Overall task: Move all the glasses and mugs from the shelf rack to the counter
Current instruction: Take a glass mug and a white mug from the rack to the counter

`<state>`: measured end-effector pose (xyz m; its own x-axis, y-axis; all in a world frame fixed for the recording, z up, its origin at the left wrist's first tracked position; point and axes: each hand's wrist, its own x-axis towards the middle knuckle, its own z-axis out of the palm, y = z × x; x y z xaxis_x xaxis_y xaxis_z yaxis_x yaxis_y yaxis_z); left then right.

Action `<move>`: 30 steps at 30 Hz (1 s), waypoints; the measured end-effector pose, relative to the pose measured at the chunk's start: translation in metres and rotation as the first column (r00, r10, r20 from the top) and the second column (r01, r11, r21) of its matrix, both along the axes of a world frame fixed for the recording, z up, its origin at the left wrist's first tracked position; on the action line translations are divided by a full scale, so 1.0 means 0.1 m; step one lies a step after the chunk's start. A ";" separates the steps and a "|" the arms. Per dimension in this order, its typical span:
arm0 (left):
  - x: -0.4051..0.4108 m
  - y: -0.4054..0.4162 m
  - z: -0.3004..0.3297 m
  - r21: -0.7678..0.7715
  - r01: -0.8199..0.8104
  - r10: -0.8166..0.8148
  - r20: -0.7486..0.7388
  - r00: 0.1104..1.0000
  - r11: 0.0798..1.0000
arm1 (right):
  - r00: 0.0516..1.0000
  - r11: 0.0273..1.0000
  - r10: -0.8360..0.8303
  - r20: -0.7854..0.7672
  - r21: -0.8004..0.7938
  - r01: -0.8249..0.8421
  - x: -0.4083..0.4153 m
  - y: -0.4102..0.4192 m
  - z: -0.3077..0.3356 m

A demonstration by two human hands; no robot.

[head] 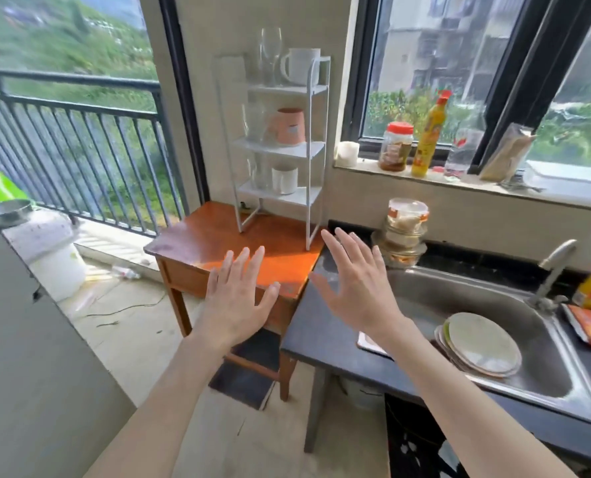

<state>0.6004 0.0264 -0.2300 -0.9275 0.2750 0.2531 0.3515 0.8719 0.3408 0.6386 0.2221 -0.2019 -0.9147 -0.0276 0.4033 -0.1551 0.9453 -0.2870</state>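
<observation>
Nothing moved yet: glasses and mugs fill all three tiers of the white shelf rack [280, 146] at the wooden table's back edge. Left hand [235, 298] and right hand [359, 288] hover below it, fingers spread, empty; rack stands upright, up-forward of both, left slightly nearer.

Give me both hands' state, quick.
Left hand: open, fingers spread, holding nothing.
Right hand: open, fingers spread, holding nothing.
</observation>
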 end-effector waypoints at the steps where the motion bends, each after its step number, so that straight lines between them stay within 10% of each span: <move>1: -0.19 0.01 0.02 0.001 -0.006 0.006 0.003 1.000 1.000 | 1.000 1.000 0.004 0.001 -0.004 -0.004 -0.20 0.03 0.01; 18: -3.07 -0.15 -0.23 0.043 0.003 -0.006 0.076 0.997 0.999 | 0.998 1.000 -0.008 0.059 0.015 0.007 -3.07 -0.11 -0.17; 30: -5.01 -0.21 -0.54 0.209 0.193 -0.232 0.179 0.956 0.959 | 0.928 0.894 -0.187 0.324 -0.336 0.297 -4.77 -0.32 -0.72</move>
<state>0.0997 0.0057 -0.2844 -0.8893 0.4370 0.1349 0.4298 0.6979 0.5730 0.1618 0.1903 -0.2741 -0.9479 0.3109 0.0700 0.2023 0.7567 -0.6217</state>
